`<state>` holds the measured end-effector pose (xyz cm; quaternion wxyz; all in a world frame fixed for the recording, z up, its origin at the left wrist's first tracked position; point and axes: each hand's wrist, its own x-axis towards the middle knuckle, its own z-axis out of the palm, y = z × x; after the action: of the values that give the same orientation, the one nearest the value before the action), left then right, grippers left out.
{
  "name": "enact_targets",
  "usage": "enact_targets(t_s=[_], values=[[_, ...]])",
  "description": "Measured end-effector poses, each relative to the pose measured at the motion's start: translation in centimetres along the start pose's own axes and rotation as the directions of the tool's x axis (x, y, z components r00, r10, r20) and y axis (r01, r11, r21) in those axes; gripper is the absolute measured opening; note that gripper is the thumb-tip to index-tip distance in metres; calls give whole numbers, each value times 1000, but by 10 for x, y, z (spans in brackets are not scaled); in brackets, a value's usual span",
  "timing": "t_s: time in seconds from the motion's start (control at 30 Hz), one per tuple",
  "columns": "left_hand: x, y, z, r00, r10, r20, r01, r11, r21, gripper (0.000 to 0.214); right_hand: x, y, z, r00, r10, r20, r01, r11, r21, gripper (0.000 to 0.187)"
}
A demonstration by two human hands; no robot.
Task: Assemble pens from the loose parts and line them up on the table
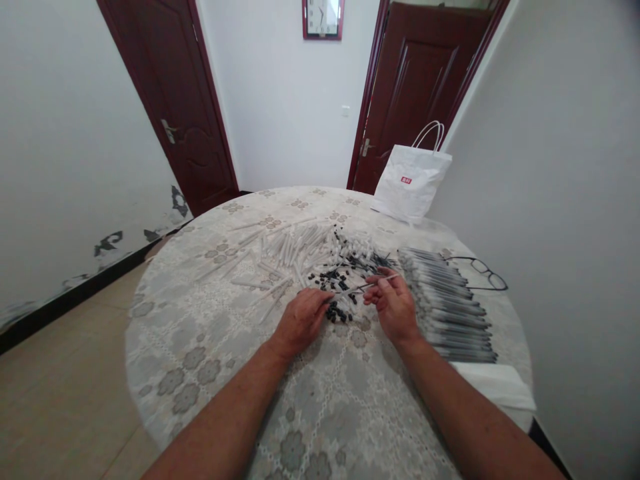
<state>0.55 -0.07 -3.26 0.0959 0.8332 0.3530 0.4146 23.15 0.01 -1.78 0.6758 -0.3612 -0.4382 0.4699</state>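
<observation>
Over the middle of the round table, my left hand pinches the left end of a slim pen. My right hand is closed on the pen's other end, which points up and to the right. The fingers cover part of it. Small black pen caps or plugs lie in a loose pile just beneath. Beyond my hands are many clear-white pen barrels, heaped and scattered to the left. Thin dark refills lie behind my right hand, beside small white pieces.
Rows of grey-and-white pens lie stacked at the right, with eyeglasses beside them. A white paper bag stands at the back right. Some folded white material hangs over the right edge of the patterned tablecloth.
</observation>
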Motion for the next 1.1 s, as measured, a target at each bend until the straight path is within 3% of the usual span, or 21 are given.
enact_targets(t_s=[0.13, 0.33, 0.5, 0.63, 0.73, 0.9, 1.1], values=[[-1, 2, 0, 999, 0, 34, 1, 999, -35, 25, 2, 2, -3, 997, -35, -68, 30, 997, -70, 28], [0, 5, 0, 997, -71, 37, 74, 994, -80, 25, -6, 9, 2, 995, 58, 77, -43, 982, -183, 29], [0, 7, -1, 993, -100, 56, 106, 987, -125, 25, -7, 3, 5, 1000, -24, 7, 25, 974, -227, 37], [1, 10, -1, 977, -203, 69, 213, 955, -205, 23, -9, 2, 5, 996, 13, 87, 23, 917, -398, 31], [3, 13, -2, 936, -339, 98, 351, 864, -362, 20, -10, 2, 5, 992, 38, 120, 18, 903, -428, 30], [8, 14, -5, 837, -517, 181, 513, 626, -587, 29, -6, 5, 5, 984, 93, 151, -30, 928, -370, 27], [13, 12, -6, 767, -594, 243, 495, 306, -813, 34, -7, 14, 8, 971, 212, 115, -198, 973, -123, 30]])
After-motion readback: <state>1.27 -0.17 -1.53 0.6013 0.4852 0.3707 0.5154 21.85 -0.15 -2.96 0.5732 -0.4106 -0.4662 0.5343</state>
